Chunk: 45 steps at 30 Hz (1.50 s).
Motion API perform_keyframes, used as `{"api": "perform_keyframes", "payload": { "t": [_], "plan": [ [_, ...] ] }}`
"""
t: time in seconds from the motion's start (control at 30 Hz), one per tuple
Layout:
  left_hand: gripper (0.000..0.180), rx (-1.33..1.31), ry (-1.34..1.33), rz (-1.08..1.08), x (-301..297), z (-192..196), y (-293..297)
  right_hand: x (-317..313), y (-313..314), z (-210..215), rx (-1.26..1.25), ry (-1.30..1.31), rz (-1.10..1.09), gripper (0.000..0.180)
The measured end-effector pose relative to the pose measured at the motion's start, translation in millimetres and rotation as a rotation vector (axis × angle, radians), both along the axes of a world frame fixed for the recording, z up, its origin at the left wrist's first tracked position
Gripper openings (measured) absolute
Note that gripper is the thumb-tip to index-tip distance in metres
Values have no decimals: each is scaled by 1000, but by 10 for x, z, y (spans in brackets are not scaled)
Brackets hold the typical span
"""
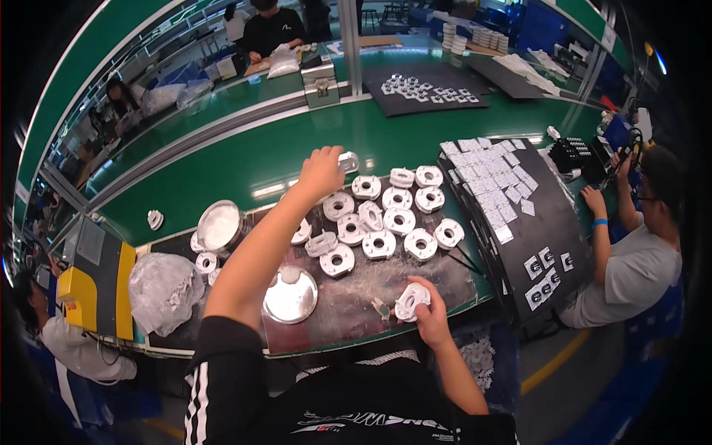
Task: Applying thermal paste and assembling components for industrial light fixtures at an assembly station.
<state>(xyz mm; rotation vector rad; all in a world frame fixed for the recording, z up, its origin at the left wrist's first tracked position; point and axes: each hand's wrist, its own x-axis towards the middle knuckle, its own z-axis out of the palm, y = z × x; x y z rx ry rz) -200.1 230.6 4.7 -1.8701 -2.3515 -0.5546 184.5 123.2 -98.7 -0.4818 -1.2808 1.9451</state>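
Note:
My right hand [432, 320] grips a white plastic ring-shaped housing [410, 302] near the front edge of the bench. Out beyond the mat, my left hand [322, 173] is closed, its fingers at a pale, shiny round part [348, 162]; much of the grip is hidden by the hand's back. Several more white housings with dark centre holes, such as one [379, 244], lie in a loose group between the hands. Below my left forearm sits a shiny round metal dish [291, 294] with white material in it. A small pale tool-like piece [381, 308] lies beside the right hand.
A round tin [220, 225] and a plastic-wrapped bundle [165, 292] stand left, by a yellow-and-grey machine [102, 283]. To the right, a black board [545, 230] carries white square pieces. A co-worker [630, 252] sits beyond it. Another black board [415, 104] lies at the back.

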Motion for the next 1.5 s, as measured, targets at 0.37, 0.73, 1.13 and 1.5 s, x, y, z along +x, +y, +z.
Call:
{"api": "perform_keyframes", "payload": {
  "t": [0.37,0.73,1.13,1.5],
  "plan": [
    [37,166,-159,5,-205,-174,444,-19,-85,1,-27,-43,32,65],
    [38,534,-1457,-133,811,33,-1855,-633,86,575,1120,-797,-55,59],
    [28,666,-1692,218,1777,-348,-3296,-1259,1220,843,1365,-1254,55,55],
    [32,542,-1645,102,1810,-461,-3282,-1490,1162,662,1375,-1307,9,63]
  ]
}}
